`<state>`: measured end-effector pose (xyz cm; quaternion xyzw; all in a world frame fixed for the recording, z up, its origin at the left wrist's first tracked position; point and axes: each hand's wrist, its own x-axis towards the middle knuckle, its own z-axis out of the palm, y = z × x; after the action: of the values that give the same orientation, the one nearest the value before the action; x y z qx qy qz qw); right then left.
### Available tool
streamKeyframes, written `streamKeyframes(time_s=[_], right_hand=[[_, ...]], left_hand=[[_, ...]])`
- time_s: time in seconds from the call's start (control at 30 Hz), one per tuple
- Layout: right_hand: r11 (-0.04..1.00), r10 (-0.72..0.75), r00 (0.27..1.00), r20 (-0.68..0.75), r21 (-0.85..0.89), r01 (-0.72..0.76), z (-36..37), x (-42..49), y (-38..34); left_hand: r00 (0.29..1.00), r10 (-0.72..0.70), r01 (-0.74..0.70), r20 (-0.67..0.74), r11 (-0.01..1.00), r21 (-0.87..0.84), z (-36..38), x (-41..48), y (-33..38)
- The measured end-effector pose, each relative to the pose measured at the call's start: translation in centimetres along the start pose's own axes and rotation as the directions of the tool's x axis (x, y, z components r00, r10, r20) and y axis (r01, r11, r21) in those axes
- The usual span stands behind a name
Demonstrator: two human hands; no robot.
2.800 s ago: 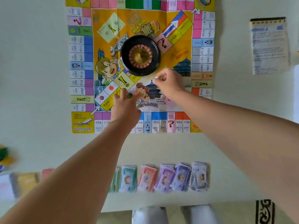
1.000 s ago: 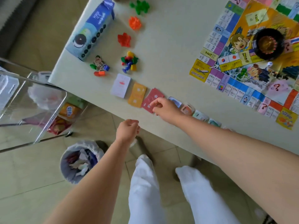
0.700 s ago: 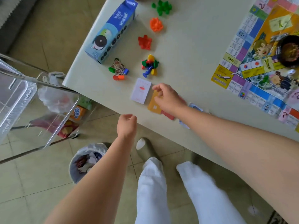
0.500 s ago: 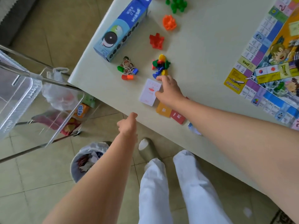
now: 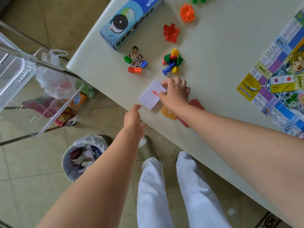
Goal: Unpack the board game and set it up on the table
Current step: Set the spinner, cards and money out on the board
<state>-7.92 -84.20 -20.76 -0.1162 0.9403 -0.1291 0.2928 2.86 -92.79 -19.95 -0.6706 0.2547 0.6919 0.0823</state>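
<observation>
White card deck point(image 5: 152, 95) flat on table point(image 5: 213, 66) by near edge, long axis slanting toward that edge. Pinched at right side by right hand point(image 5: 175, 91), fingers curled over far corner. Left hand point(image 5: 133, 119) just off the edge, near-left of deck, loosely open, holding nothing.

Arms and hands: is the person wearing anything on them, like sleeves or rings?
Nothing. The left hand and right hand show no gloves or rings; the left forearm and right forearm are bare, with no sleeves, watch or bracelet in view.
</observation>
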Motion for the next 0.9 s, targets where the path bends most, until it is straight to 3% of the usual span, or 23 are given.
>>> streamKeyframes(time_s=[0.27,0.47,0.53,0.63,0.73,0.83,0.9], right_hand=[[0.993,-0.099,0.987,0.123,-0.045,0.105,1.9,-2.6,-1.5],[0.988,-0.152,0.962,0.227,-0.008,0.157,3.0,-3.6,-1.7],[0.976,-0.207,0.948,0.241,0.114,0.185,2.7,-3.8,-1.5],[0.908,-0.271,0.931,0.243,0.386,0.163,1.8,-3.8,-1.5],[0.884,-0.278,0.946,0.167,0.430,0.184,0.5,-2.9,-1.8],[0.896,-0.263,0.964,0.029,0.378,0.233,-0.7,-1.3,-1.3],[0.911,-0.253,0.967,0.009,0.340,0.235,-0.9,-0.6,-0.5]], left_hand=[[1.000,-0.005,0.003,-0.030,0.996,-0.084,-0.5,-0.1,-0.3],[0.985,0.092,-0.082,-0.143,0.994,0.075,-3.4,0.0,-1.2],[0.973,0.203,-0.183,-0.113,0.970,0.161,-4.3,-0.3,-1.5],[0.880,0.476,-0.451,-0.005,0.837,0.310,-4.7,-0.8,-1.5],[0.754,0.640,-0.645,0.144,0.683,0.342,-3.4,-1.2,-0.5],[0.657,0.729,-0.702,0.193,0.498,0.509,-1.6,-0.6,0.5],[0.650,0.734,-0.681,0.199,0.446,0.581,-0.9,0.0,0.7]])
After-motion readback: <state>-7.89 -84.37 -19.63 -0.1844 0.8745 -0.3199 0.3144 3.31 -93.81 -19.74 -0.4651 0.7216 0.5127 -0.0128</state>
